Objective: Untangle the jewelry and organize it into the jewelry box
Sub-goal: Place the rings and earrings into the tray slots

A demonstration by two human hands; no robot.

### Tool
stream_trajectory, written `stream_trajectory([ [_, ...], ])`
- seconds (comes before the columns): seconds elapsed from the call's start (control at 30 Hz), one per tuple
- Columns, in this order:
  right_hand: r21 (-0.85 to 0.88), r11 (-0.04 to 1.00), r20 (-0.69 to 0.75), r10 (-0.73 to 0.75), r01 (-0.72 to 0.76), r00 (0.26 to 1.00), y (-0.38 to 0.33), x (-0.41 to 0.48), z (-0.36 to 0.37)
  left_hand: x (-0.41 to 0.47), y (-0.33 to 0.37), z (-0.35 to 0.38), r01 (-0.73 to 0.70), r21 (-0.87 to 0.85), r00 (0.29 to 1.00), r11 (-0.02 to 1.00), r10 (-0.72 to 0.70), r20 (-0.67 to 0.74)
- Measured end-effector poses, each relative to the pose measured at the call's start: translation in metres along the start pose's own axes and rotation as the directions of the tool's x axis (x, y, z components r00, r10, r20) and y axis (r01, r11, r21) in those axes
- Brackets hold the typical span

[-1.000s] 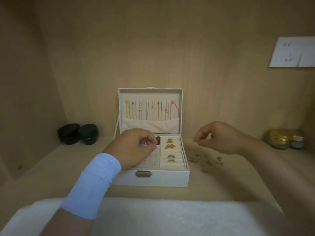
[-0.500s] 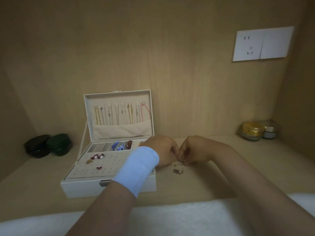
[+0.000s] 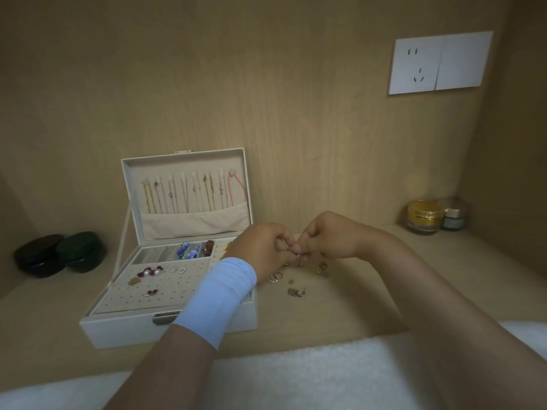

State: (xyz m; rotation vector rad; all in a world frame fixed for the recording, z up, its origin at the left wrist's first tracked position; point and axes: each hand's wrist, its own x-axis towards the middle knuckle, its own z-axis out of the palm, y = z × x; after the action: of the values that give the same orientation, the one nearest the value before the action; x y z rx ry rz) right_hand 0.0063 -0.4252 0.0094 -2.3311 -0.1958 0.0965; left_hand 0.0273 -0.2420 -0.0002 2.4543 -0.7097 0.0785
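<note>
A white towel (image 3: 296, 377) lies along the near edge of the desk (image 3: 340, 315), and both forearms cross it, the left one in a pale blue wristband (image 3: 220, 294). Bare desk lies open in front of the loose pieces (image 3: 296, 291) and away to the right; to the left, the jewelry box (image 3: 118, 331) sits close against the left forearm, its front right corner hidden behind the wristband. The left hand (image 3: 262, 250) and right hand (image 3: 330, 235) meet fingertip to fingertip just right of the box and above the scattered pieces, both with fingers curled, pinching a small gold piece (image 3: 286, 245) between them; what kind of piece it is cannot be told. A second ago the left hand was inside the box over the earring panel and the right hovered apart above the loose pieces; half a second ago they had already come together beside the box. The box's long axis runs left to right, slightly skewed, with the left front corner nearest; its latch faces the person and the lid (image 3: 186, 161) stands upright at the back, the necklaces (image 3: 189, 192) hanging straight down inside it. Earrings (image 3: 151, 272) sit on the perforated panel. Farther back, two dark round cases (image 3: 56, 254) stand at the left and two jars (image 3: 435, 216) in the right corner, below a wall socket (image 3: 438, 63).
</note>
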Motion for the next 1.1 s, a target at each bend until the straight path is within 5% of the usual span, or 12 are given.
stream_trajectory([
  [0.17,-0.208,0.977,0.058,0.059,-0.046,0.997,-0.014,-0.001,0.006,-0.002,-0.003,-0.019,-0.004,0.143,0.998,0.99,0.013,-0.066],
  [0.3,-0.386,0.921,0.232,0.159,-0.06,0.96,-0.025,-0.003,0.021,-0.005,-0.011,-0.033,0.015,0.079,0.996,0.997,-0.007,-0.093],
  [0.47,-0.564,0.826,0.168,0.137,-0.019,0.976,-0.027,0.003,0.037,-0.017,-0.023,-0.045,0.028,0.028,0.994,0.999,-0.025,-0.102],
  [0.73,-0.454,0.891,0.153,0.061,0.016,0.986,-0.038,-0.005,0.039,-0.039,-0.056,-0.086,0.087,-0.055,0.979,0.995,-0.096,-0.178],
  [1.1,0.092,0.979,-0.171,-0.165,0.182,0.971,-0.104,0.003,0.05,-0.065,-0.128,-0.125,0.202,-0.165,0.916,0.965,-0.246,-0.317],
])
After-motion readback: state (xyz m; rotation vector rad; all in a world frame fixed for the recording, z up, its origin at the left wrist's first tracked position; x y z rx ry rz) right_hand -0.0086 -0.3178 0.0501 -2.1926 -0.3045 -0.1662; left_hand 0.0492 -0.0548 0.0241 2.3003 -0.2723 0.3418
